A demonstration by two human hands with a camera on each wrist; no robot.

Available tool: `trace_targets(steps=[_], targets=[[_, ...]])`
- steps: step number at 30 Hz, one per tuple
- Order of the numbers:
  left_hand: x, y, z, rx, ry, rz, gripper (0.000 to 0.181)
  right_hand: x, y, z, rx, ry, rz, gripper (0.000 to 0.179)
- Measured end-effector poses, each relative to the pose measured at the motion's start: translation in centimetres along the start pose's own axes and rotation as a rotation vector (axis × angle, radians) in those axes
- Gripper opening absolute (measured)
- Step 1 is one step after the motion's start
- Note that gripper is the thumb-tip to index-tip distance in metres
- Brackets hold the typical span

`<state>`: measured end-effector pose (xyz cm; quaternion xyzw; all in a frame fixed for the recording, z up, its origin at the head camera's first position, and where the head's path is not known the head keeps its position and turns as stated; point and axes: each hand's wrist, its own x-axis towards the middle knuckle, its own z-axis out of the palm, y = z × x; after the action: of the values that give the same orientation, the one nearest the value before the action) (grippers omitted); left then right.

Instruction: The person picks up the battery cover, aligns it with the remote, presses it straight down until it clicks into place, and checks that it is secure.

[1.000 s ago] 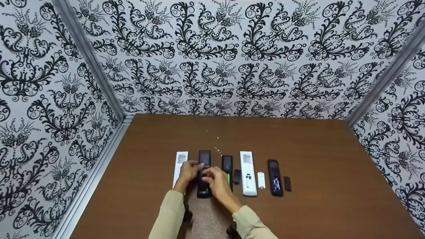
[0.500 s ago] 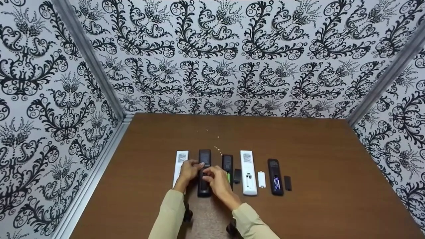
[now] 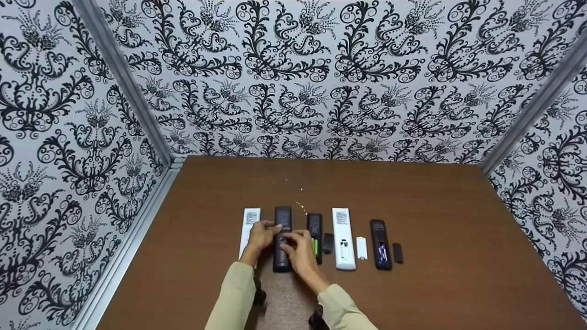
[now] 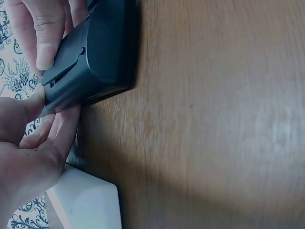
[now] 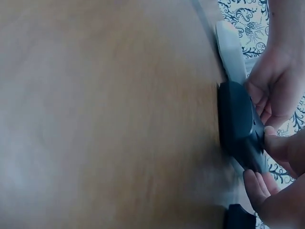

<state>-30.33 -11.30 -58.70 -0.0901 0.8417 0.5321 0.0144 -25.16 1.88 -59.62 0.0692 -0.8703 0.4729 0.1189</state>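
A black remote control (image 3: 283, 216) lies back side up on the table, between both hands. My left hand (image 3: 260, 236) grips it from the left, with thumb and fingers along its side in the left wrist view. From the right, my right hand (image 3: 301, 250) pinches at its battery cover (image 4: 72, 51), the thumb lying on the cover. A thin gap shows along the cover's edge there. Partly hidden behind my left hand is a white remote control (image 3: 251, 215). Close to the right hand lies a smaller black remote control (image 3: 314, 221) with a green battery (image 3: 315, 247) showing.
Further right are a loose black cover (image 3: 327, 243), a white remote (image 3: 341, 217) with an open battery bay, a white cover (image 3: 361, 248), a black remote (image 3: 378, 231) with batteries in it and another dark cover (image 3: 397, 253). A patterned wall (image 3: 293, 114) stands behind the table.
My right hand has shifted slightly and its fingertips have moved at the black remote control's battery cover, baring more of the remote's back. My left hand stays in place.
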Motion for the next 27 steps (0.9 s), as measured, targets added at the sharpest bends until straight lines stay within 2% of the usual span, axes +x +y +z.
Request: trace_targets(steps=[4,8,20,27], targets=[[0.0,0.1,0.1,-0.012,0.002,0.003,0.036,-0.1,-0.1,0.5,0.137,0.018,0.16,0.043],[0.1,0.1,0.1,-0.017,-0.005,0.001,0.037,-0.2,-0.1,0.7,0.221,0.001,0.259,0.047],[0.1,-0.1,0.2,-0.034,-0.013,-0.026,0.036,-0.3,0.2,1.2,0.183,-0.022,0.249,0.046],[0.2,-0.2,0.1,0.019,-0.023,-0.002,0.038,-0.3,0.1,1.2,0.148,-0.023,0.242,0.044]])
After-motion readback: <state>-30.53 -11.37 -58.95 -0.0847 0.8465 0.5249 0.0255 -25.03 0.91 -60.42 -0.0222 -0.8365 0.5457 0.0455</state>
